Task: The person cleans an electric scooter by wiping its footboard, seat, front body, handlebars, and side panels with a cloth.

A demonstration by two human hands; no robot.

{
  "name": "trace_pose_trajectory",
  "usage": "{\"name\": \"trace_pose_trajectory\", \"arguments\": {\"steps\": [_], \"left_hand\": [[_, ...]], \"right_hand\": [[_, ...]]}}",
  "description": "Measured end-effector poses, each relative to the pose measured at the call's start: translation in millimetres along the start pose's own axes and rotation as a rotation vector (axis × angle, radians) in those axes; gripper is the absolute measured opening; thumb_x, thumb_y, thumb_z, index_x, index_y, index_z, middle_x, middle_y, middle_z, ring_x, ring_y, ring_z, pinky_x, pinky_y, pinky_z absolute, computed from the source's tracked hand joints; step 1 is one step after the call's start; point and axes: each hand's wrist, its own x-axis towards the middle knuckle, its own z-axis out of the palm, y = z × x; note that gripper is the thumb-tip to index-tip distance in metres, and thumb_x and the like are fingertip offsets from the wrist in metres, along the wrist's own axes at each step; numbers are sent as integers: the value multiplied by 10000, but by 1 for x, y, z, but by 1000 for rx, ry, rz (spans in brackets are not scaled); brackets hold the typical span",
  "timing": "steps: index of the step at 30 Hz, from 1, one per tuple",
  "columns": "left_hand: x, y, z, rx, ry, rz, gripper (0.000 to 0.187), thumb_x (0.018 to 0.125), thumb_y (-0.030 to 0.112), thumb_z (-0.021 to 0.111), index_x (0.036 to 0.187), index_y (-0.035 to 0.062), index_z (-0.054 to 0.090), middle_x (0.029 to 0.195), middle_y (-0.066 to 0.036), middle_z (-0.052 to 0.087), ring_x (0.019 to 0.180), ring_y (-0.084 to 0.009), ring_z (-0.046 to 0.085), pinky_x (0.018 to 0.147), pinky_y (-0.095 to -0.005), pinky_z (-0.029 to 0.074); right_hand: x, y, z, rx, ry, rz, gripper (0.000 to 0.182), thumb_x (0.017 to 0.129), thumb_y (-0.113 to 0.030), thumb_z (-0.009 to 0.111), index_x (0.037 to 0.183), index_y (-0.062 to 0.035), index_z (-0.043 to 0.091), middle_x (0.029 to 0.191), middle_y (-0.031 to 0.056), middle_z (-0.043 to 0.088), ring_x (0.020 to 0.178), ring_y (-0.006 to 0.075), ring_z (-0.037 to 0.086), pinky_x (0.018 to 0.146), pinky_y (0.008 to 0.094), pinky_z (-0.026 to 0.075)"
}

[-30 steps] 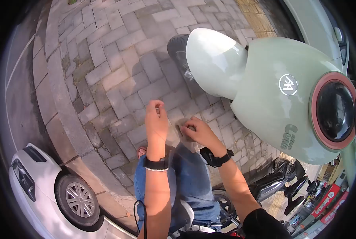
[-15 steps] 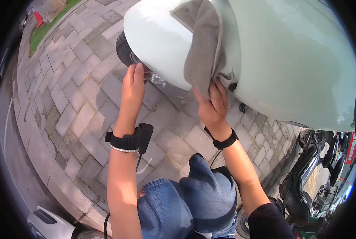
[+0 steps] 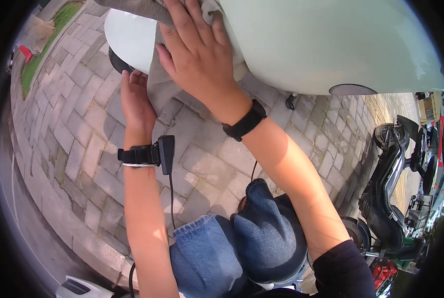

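A pale green, glossy panel of a scooter-like vehicle (image 3: 326, 44) fills the upper part of the head view. My right hand (image 3: 199, 62) lies with fingers stretched out over a grey-brown cloth (image 3: 161, 82), pressing it to the panel; part of the cloth hangs below the palm. To its left, my left hand (image 3: 138, 102) is at the lower edge of a whitish rounded fender (image 3: 130, 39), close to a black tyre (image 3: 118, 62). Its thumb points up apart from the loosely bent fingers, and nothing shows in it. The fingertips are partly hidden against the fender edge.
Grey paving bricks (image 3: 88, 144) cover the ground. A parked black motor scooter (image 3: 385, 198) stands at the right. White car bodywork (image 3: 83, 288) shows at bottom left, beside the road. My denim-covered knees (image 3: 271, 233) are below my hands. A cable (image 3: 171, 198) hangs from the left wrist device.
My right hand has moved up and left with the cloth, its fingers now flat over it. My left hand has shifted slightly left and up. The view has shifted, with the fender further left.
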Motion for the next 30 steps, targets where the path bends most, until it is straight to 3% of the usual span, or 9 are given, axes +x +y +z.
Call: {"name": "trace_pose_trajectory", "arguments": {"steps": [7, 9, 10, 12, 13, 18, 20, 27, 30], "left_hand": [[-12, 11, -3, -51, -163, -112, 439, 963, 435, 288, 1018, 37, 465, 979, -84, 494, 964, -200, 491, 972, -420, 378], [-13, 9, -2, -28, -175, -83, 431, 966, 425, 282, 1018, 38, 463, 982, -85, 492, 959, -200, 493, 969, -420, 381], [-13, 7, 0, 1, -183, -46, 423, 969, 415, 276, 1018, 39, 462, 985, -87, 490, 955, -200, 496, 967, -420, 384], [-9, 4, -2, -7, -168, -39, 393, 964, 396, 297, 1022, 42, 456, 1008, -81, 490, 986, -195, 494, 993, -422, 368], [-8, 0, -4, 2, -156, -42, 364, 959, 377, 318, 1025, 45, 450, 1030, -75, 489, 1017, -189, 493, 1020, -424, 353], [-6, 0, 6, -108, 5, -114, 335, 956, 301, 297, 1075, 28, 453, 1070, -86, 480, 1018, -194, 490, 1011, -443, 360], [-5, -5, 4, -102, 25, -23, 328, 946, 298, 298, 1035, 25, 457, 1023, -101, 497, 978, -205, 501, 982, -448, 377], [-5, -3, 7, -14, 43, 5, 316, 939, 258, 286, 1023, 8, 459, 1014, -114, 514, 940, -222, 526, 941, -439, 432], [-1, -4, 1, -22, -3, -5, 328, 938, 255, 285, 1021, -8, 464, 990, -125, 525, 919, -226, 538, 924, -431, 447]], "right_hand": [[-131, 35, -18, -120, -279, -97, 114, 837, -218, 565, 851, -104, 558, 1283, 78, 499, 1171, 237, 491, 888, 418, 401], [-199, 56, -19, -248, -741, 202, 199, 881, -202, 523, 1024, -67, 552, 1254, 156, 496, 1144, 319, 490, 911, 453, 391], [-198, 53, -25, -254, -744, 192, 199, 881, -202, 523, 1024, -67, 552, 1254, 156, 496, 1144, 319, 490, 911, 453, 391], [-193, 37, -33, 212, -467, 583, 402, 863, -173, 551, 1204, 28, 475, 1229, 249, 474, 1104, 436, 465, 943, 436, 377], [-193, 30, -30, 356, -532, 725, 488, 908, -215, 518, 1295, 42, 367, 1268, 246, 439, 1148, 433, 425, 969, 406, 355], [-123, -15, -46, 588, -322, 849, 519, 896, -261, 542, 1275, 51, 375, 1282, 245, 426, 1190, 358, 417, 972, 381, 341], [-104, -16, -50, 784, -435, 1157, 588, 861, -234, 544, 1315, 48, 301, 1289, 247, 415, 1199, 350, 409, 978, 389, 338], [-105, -11, -23, 700, -560, 1347, 735, 771, -146, 519, 1382, 24, 146, 1323, 255, 369, 1210, 376, 395, 994, 393, 332], [-157, -2, -2, 412, -336, 929, 725, 740, -66, 556, 1372, 16, 211, 1345, 263, 346, 1230, 388, 372, 1019, 407, 301]]}}
